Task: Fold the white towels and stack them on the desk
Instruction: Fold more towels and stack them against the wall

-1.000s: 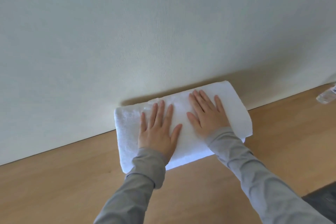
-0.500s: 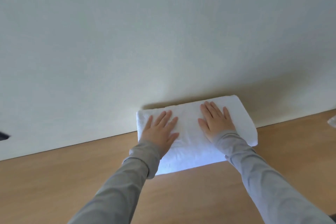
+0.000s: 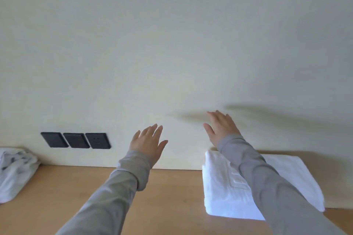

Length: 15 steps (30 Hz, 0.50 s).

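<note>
A folded white towel [image 3: 225,187] lies flat on the wooden desk [image 3: 168,196], pushed back against the wall at the right. My right hand [image 3: 221,126] hovers above its far left corner, fingers spread, holding nothing; my grey sleeve crosses the towel's middle. My left hand [image 3: 149,141] is raised in the air to the left of the towel, open and empty, in front of the wall. A crumpled heap of white towels [image 3: 15,173] sits on the desk at the far left edge of the view.
Three dark wall sockets [image 3: 76,140] are set in the pale wall just above the desk, between the heap and my left hand. Bare desk surface stretches between the heap and the folded towel.
Both hands have lifted off the folded towel and now hang open in the air. The view has swung left, so the towel sits at the right and the heap and sockets have appeared.
</note>
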Each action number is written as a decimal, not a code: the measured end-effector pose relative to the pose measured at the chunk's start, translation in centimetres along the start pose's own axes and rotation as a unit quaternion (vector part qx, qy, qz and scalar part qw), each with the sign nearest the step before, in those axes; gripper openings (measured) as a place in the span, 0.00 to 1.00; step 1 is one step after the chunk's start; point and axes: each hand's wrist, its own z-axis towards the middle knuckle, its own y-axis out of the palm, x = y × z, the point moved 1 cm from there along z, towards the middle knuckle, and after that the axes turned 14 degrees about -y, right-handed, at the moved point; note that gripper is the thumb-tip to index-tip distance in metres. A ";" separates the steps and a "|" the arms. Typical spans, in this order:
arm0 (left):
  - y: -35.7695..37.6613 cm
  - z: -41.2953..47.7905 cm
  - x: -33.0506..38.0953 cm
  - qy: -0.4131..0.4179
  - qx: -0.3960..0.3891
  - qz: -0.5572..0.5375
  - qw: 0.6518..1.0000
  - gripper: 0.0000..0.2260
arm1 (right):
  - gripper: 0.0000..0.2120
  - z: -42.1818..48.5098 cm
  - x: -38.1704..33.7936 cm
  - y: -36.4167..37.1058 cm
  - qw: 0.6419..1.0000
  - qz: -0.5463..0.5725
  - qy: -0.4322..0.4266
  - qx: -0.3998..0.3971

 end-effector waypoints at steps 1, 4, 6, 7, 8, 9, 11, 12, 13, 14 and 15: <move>-1.4 -0.3 -3.0 -0.020 0.015 -0.005 1.000 0.26 | 0.22 1.4 -2.5 -0.5 1.000 -0.013 -0.020 0.001; -5.4 -1.8 -12.5 -0.088 0.053 -0.018 0.995 0.25 | 0.20 4.9 -10.5 -1.4 0.996 -0.034 -0.081 0.023; -7.7 -4.0 -19.6 -0.138 0.075 -0.016 0.987 0.25 | 0.19 6.8 -17.3 -1.7 0.990 -0.026 -0.131 0.034; -8.6 -5.3 -23.1 -0.158 0.087 -0.013 0.983 0.24 | 0.19 7.7 -20.9 -1.7 0.987 -0.019 -0.155 0.039; -9.3 -6.6 -26.0 -0.176 0.095 -0.009 0.980 0.24 | 0.19 8.3 -24.0 -1.7 0.984 -0.013 -0.175 0.042; -10.1 -8.3 -29.5 -0.197 0.104 -0.001 0.975 0.24 | 0.20 9.1 -27.9 -1.8 0.979 -0.003 -0.199 0.047; -11.3 -12.0 -36.2 -0.240 0.112 0.023 0.964 0.24 | 0.20 10.4 -35.7 -1.9 0.968 0.011 -0.244 0.058; -11.8 -13.9 -39.4 -0.261 0.119 0.031 0.957 0.24 | 0.20 10.9 -39.6 -1.9 0.962 0.018 -0.265 0.065; -12.1 -15.4 -42.1 -0.281 0.125 0.032 0.951 0.23 | 0.20 11.2 -42.8 -2.1 0.956 0.023 -0.283 0.070; -12.5 -17.4 -45.2 -0.302 0.134 0.032 0.943 0.22 | 0.21 11.5 -46.7 -2.1 0.949 0.029 -0.306 0.074; -12.7 -19.2 -48.0 -0.323 0.141 0.033 0.935 0.21 | 0.21 11.7 -50.2 -2.1 0.941 0.032 -0.327 0.076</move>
